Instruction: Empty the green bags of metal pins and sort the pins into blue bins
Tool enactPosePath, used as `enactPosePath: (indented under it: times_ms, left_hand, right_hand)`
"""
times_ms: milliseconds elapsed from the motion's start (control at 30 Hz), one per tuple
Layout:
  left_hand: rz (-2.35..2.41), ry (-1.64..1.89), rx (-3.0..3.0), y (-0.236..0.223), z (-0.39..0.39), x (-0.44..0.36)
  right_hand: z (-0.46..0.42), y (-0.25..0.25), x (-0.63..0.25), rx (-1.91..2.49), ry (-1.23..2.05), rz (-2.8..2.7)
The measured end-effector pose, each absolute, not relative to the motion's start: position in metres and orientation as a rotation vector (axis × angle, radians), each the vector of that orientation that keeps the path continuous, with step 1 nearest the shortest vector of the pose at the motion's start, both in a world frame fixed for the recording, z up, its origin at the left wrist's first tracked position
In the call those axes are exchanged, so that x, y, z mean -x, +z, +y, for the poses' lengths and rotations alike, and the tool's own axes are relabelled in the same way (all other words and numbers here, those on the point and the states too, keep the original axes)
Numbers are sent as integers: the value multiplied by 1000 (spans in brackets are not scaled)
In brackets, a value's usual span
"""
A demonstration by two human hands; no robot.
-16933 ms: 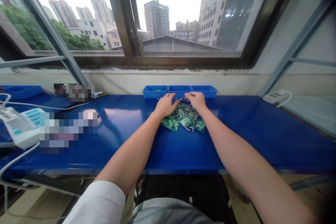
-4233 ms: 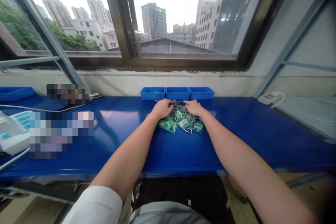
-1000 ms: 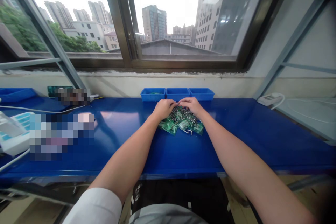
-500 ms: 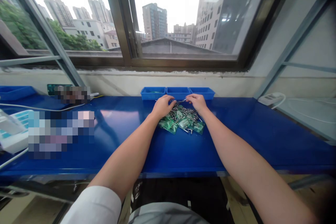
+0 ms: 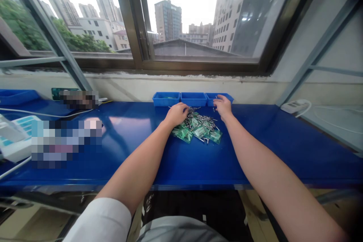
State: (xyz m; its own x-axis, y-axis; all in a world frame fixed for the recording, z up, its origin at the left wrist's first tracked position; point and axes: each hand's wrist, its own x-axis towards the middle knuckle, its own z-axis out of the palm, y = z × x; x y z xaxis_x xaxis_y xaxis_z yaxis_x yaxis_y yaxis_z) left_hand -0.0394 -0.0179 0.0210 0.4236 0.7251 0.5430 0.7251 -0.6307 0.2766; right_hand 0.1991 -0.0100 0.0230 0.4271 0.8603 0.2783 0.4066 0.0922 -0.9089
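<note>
My left hand [image 5: 177, 115] is curled at one pile of metal pins [image 5: 205, 121]; my right hand [image 5: 223, 106], half-curled, is by three blue bins [image 5: 193, 100]. I cannot tell either grip.

Two hands [image 5: 177, 114], four blue trays [image 5: 193, 102], metal pins [image 5: 208, 121] too many to count

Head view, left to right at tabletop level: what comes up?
White box with teal stripes → bare left hand → heap of thin silvery metal pieces → bare right hand → small white box. Left out for overlap: green plastic packets, blue rectangular bins.
</note>
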Motion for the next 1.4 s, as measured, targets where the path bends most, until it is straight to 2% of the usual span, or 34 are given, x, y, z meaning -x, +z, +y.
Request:
enactPosePath:
  times_ms: [200, 400, 933, 1233, 1400]
  left_hand:
    - [1347, 921, -2679, 19, -17, 40]
    - [1357, 851, -2673, 19, -16, 41]
    - [1329, 795, -2705, 18, -16, 41]
    - [1314, 760, -2720, 18, -15, 42]
    - [1341, 726, -2717, 19, -17, 41]
  right_hand:
    - [-17, 17, -199, 1917, 169, -1462]
    - [-18, 12, -196, 2129, 159, -1635]
    - [-19, 14, -197, 2047, 167, -1588]
    - [-19, 14, -197, 2133, 216, -1560]
    - [-22, 17, -195, 2209, 134, -1553]
